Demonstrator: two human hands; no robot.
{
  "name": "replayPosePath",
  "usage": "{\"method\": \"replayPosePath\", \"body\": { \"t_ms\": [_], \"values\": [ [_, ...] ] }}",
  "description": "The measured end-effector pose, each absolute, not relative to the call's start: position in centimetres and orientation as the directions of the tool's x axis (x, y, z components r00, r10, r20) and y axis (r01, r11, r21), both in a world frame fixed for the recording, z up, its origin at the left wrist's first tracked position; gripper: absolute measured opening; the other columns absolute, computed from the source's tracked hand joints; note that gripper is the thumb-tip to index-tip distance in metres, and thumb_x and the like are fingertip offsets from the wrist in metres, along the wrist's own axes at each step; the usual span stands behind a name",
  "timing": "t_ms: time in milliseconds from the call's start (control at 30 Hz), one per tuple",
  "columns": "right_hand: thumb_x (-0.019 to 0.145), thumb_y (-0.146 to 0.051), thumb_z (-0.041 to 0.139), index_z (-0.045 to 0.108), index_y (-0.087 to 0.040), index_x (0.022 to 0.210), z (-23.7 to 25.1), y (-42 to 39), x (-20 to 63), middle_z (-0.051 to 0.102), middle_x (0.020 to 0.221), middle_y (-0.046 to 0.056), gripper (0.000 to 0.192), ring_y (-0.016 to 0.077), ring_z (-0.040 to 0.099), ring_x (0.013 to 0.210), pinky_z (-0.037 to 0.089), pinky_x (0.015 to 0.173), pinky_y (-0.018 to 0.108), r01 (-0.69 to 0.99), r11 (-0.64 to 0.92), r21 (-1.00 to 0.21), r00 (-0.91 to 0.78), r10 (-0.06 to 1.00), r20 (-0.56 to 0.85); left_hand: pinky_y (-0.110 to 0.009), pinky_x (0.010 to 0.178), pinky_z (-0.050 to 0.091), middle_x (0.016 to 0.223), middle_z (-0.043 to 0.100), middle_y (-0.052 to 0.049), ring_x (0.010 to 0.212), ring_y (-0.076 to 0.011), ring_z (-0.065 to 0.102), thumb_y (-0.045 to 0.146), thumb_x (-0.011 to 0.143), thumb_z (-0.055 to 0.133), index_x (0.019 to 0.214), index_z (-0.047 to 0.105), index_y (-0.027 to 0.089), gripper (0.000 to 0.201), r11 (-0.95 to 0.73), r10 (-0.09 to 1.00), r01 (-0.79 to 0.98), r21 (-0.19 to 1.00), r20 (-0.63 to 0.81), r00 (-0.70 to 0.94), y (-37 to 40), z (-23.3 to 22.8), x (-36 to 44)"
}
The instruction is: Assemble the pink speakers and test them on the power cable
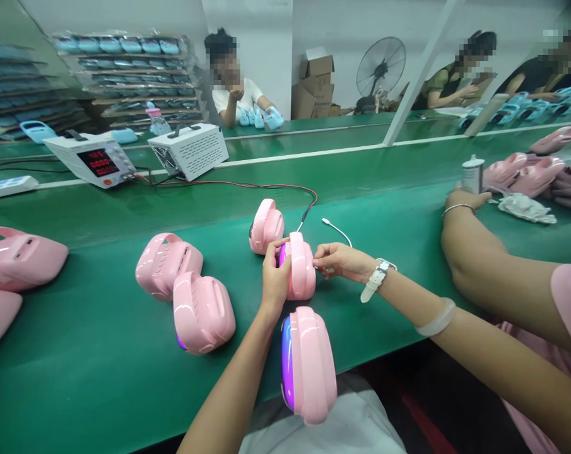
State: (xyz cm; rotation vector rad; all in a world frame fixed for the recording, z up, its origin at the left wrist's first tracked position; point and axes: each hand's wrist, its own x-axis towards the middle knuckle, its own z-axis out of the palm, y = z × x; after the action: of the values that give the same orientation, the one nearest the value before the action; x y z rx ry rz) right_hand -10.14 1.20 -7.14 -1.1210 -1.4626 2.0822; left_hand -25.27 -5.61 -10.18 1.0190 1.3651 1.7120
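Observation:
My left hand (276, 274) is wrapped round a pink portable speaker (303, 271) with a carry handle and a glowing purple front, holding it upright on the green bench. At the speaker's back, the fingers of my right hand (335, 260) are pinched together; what they hold is too small to make out. A white cable (338, 228) with a free plug runs down behind my right hand. Just behind the held speaker, a red-and-black lead (308, 211) ends in a white tip. Close to my body stands another lit speaker (313, 366), and one more (267, 227) sits beyond my left hand.
Two pink speakers (204, 312) touch each other on the left, with more (29, 258) at the far left. A power supply (89, 161) and a white vented box (190, 151) stand behind. At right, a co-worker's arm (474, 252) reaches to a white bottle (473, 174).

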Motion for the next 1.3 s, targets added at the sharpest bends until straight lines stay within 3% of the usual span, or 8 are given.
{"method": "replayPosePath", "body": {
  "t_ms": [467,700,867,1000,1100,1300],
  "values": [
    [0.040,-0.021,0.089,0.057,-0.014,0.058,-6.8,3.2,-10.3,0.057,0.053,-0.002,0.037,0.0100,0.053,0.048,0.047,0.047,0.024,0.245,-0.424,-0.872,-0.686,0.560,-0.465,-0.034,0.085,0.041,0.094,0.062,-0.005,0.091,-0.0223,0.056,0.039,0.071,0.057,0.095,0.059,0.017,0.033,-0.186,0.860,0.052,0.981,0.188,-0.475,-5.3,-10.0,-25.4],
    [0.059,-0.027,0.084,0.070,-0.013,0.072,-5.8,1.9,-9.6,0.064,0.072,0.002,0.024,0.0070,0.053,0.057,0.047,0.053,0.020,0.224,-0.363,-0.905,-0.605,0.676,-0.421,-0.035,0.086,0.041,0.098,0.063,-0.007,0.093,-0.0231,0.057,0.039,0.071,0.057,0.096,0.059,0.016,0.035,-0.208,0.835,0.078,0.975,0.219,-0.505,-5.6,-10.1,-25.0],
    [0.058,-0.016,0.081,0.066,-0.011,0.060,-4.5,1.7,-10.8,0.057,0.059,0.000,0.016,0.0072,0.047,0.050,0.041,0.048,0.021,0.331,-0.323,-0.887,-0.531,0.713,-0.458,-0.034,0.090,0.041,0.103,0.064,-0.008,0.098,-0.0232,0.057,0.037,0.073,0.055,0.097,0.059,0.016,0.032,-0.218,0.816,0.106,0.970,0.241,-0.525,-5.9,-9.8,-25.0],
    [0.056,-0.022,0.080,0.066,-0.012,0.061,-3.6,1.6,-9.5,0.053,0.055,0.000,0.017,0.0088,0.046,0.052,0.042,0.050,0.023,0.429,-0.293,-0.854,-0.482,0.726,-0.491,-0.034,0.090,0.042,0.102,0.064,-0.008,0.098,-0.0229,0.058,0.035,0.073,0.055,0.098,0.059,0.015,0.033,-0.219,0.823,0.091,0.971,0.234,-0.518,-6.0,-9.7,-24.8],
    [0.051,-0.031,0.081,0.067,-0.013,0.059,-3.7,1.7,-6.1,0.052,0.054,0.000,0.025,0.0093,0.045,0.052,0.040,0.050,0.023,0.531,-0.254,-0.809,-0.433,0.739,-0.516,-0.033,0.088,0.043,0.101,0.065,-0.008,0.094,-0.0215,0.059,0.031,0.073,0.055,0.098,0.060,0.015,0.030,-0.215,0.828,0.076,0.974,0.223,-0.515,-6.0,-9.8,-24.8],
    [0.047,-0.041,0.083,0.066,-0.013,0.054,-6.0,2.3,0.2,0.057,0.056,0.002,0.034,0.0099,0.044,0.054,0.036,0.051,0.024,0.801,-0.147,-0.580,-0.337,0.690,-0.640,-0.037,0.091,0.042,0.103,0.065,-0.009,0.095,-0.0238,0.057,0.025,0.071,0.057,0.101,0.062,0.015,0.032,-0.185,0.831,0.056,0.981,0.187,-0.524,-6.1,-10.1,-24.9]
  ]
}}
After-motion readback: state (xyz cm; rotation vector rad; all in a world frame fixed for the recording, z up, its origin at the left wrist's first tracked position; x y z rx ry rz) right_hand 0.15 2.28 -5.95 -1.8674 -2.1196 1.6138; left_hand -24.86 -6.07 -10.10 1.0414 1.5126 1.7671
